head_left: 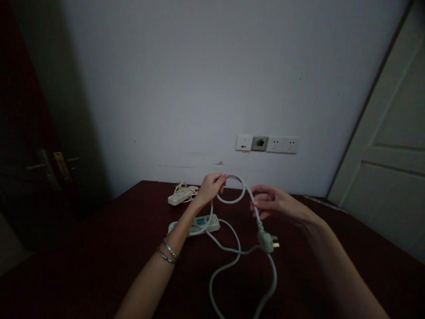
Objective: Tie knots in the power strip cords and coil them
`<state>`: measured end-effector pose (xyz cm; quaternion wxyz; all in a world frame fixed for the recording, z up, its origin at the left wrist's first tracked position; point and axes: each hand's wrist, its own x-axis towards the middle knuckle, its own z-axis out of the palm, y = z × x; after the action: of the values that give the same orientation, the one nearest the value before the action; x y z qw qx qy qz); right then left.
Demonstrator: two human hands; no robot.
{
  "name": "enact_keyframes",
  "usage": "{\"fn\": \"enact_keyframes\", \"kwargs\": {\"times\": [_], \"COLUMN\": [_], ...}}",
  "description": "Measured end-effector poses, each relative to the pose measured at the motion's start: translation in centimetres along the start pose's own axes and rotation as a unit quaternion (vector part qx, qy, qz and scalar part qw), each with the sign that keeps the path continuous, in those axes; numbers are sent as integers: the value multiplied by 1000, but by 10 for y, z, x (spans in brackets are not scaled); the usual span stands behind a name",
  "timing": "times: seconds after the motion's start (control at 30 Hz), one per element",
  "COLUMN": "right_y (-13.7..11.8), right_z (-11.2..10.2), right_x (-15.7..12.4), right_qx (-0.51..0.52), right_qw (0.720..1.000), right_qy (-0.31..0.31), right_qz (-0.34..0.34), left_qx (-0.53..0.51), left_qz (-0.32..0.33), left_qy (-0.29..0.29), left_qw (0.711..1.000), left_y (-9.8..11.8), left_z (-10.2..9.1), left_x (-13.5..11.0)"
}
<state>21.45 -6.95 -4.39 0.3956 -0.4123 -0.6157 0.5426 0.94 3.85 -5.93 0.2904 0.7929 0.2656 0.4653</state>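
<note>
My left hand pinches a loop of white power cord, held up above the dark red table. To its right, my right hand has its fingers curled round the same cord just above the plug. The white plug hangs below that hand with its metal prongs facing right. More of the cord winds in loose curves over the table toward the near edge of the view. A white power strip lies behind my left forearm, which covers part of it.
A second, smaller power strip with its cord bundled on it lies at the table's back. Wall sockets are set in the wall behind. A pale door stands at right, a dark door with a handle at left.
</note>
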Motion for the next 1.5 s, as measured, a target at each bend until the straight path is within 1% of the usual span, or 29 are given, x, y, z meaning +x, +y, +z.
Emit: {"fn": "enact_keyframes", "kwargs": {"times": [0.07,0.1,0.2,0.27,0.33,0.4,0.5,0.57,0.73,0.83,0.93,1.0,1.1,1.17,1.33,1.4,1.5], "right_y": [0,0,-4,-8,-14,-19,-23,-23,-21,-21,-20,-19,-14,-11,-5,-2,4], "right_z": [-3,-3,-1,5,11,18,23,24,24,26,26,22,15,11,6,6,4], "right_x": [-1,-2,-6,-10,-12,-14,-16,-17,-19,-17,-14,-12,-9,-6,0,1,4], "right_qx": [-23,-36,-86,-141,-196,-241,-284,-290,-216,-230,-278,-287,-245,-215,-165,-150,-92], "right_qw": [999,999,994,984,970,960,951,951,971,970,956,949,954,957,967,969,975], "right_qy": [7,-2,-56,-91,-111,-109,-78,-69,-94,-72,-26,14,70,96,107,117,135], "right_qz": [-24,-32,-41,-61,-87,-92,-91,-87,-27,-43,-93,-127,-157,-167,-160,-159,-152], "left_qx": [-19,-29,-52,-63,-73,-81,-96,-103,-84,-73,-61,-61,-52,-44,-54,-50,-42], "left_qz": [-4,-5,-8,-14,-21,-30,-46,-53,-61,-53,-37,-29,-18,-12,-21,-29,-25], "left_qy": [-1,-7,-39,-56,-69,-86,-109,-117,-130,-126,-121,-110,-89,-77,-62,-67,-87], "left_qw": [1000,1000,998,996,995,992,988,986,986,988,990,992,995,996,996,996,995], "left_y": [-1,-1,1,3,4,5,6,5,5,4,2,0,-4,-5,-4,-3,0], "left_z": [-5,-7,-9,-8,-6,-5,-4,-4,-2,1,3,4,6,6,5,5,5], "left_x": [1,2,2,1,0,-1,-2,-2,-2,-2,-2,-1,0,1,0,0,-2]}}
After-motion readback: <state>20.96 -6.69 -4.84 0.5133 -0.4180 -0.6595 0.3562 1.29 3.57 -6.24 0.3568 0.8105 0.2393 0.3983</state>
